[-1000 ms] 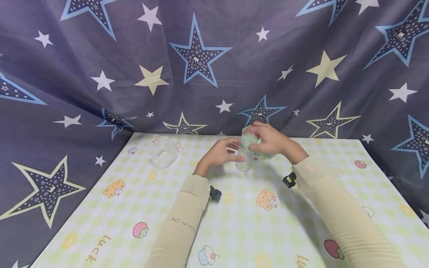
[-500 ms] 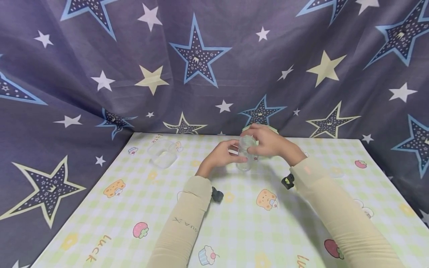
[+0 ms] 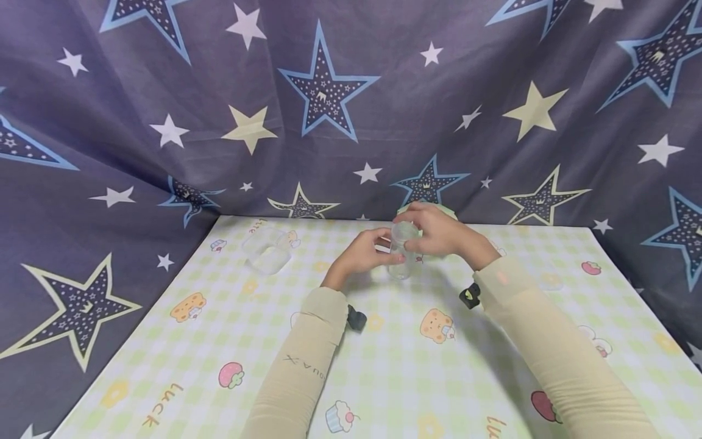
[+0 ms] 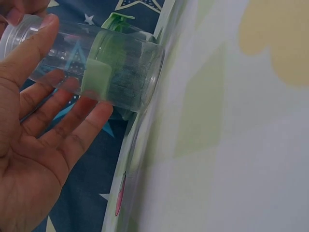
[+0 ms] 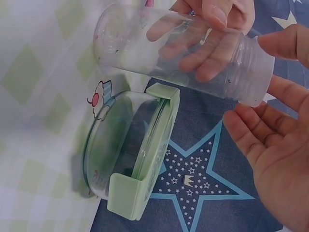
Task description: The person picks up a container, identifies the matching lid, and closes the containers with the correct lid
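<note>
A clear plastic jar (image 3: pixel 400 265) stands upright on the table, with a translucent whitish lid (image 5: pixel 258 72) at its top. My left hand (image 3: pixel 362 252) holds the jar's body from the left, its thumb on the near side and its fingers spread along the far side. From the right, my right hand (image 3: pixel 439 233) grips the lid, with the thumb at one edge and fingertips at the opposite edge, as the right wrist view shows. Close behind the jar sits a glass food container (image 5: pixel 113 145) with a green clip-on lid (image 5: pixel 157 154), largely hidden by my right hand in the head view.
Toward the table's back left stands a clear, empty-looking container (image 3: pixel 267 251). A faint flat transparent piece (image 3: pixel 551 281) lies right of my right sleeve. The checked tablecloth (image 3: pixel 395 378) ends at a dark curtain (image 3: pixel 351 91) patterned with stars.
My right hand has shifted and turned slightly at the jar's top, showing more of the green lid behind. The left hand has edged slightly right. The jar remains in place.
</note>
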The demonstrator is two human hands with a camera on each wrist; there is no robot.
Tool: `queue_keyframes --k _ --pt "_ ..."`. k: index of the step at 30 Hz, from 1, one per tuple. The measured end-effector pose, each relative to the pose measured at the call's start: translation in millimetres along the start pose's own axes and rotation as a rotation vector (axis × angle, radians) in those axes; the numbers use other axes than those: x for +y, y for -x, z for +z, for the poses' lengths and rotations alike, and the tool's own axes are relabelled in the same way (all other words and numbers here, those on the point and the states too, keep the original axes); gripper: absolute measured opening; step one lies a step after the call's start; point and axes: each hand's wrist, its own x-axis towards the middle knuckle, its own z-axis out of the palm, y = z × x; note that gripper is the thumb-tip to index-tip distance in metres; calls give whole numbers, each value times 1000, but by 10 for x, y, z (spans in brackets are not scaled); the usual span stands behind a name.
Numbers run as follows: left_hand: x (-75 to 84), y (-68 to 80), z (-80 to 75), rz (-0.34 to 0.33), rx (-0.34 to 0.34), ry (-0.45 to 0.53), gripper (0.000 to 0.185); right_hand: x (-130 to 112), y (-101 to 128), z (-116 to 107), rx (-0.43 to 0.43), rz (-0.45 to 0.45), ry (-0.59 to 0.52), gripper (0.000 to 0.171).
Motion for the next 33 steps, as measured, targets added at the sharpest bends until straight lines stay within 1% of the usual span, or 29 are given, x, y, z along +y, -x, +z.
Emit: queue_keyframes --k 10,16,24,33 --pt "24 -1 3 -1 9 -17 48 36 6 41 -14 25 2 46" --pt "42 13 14 -2 18 -38 46 42 6 48 -24 33 4 47" --pt "32 13 23 12 22 -32 46 24 3 28 -32 27 6 46" --pt "39 19 11 4 23 -44 46 -5 -26 12 -53 25 61 46"
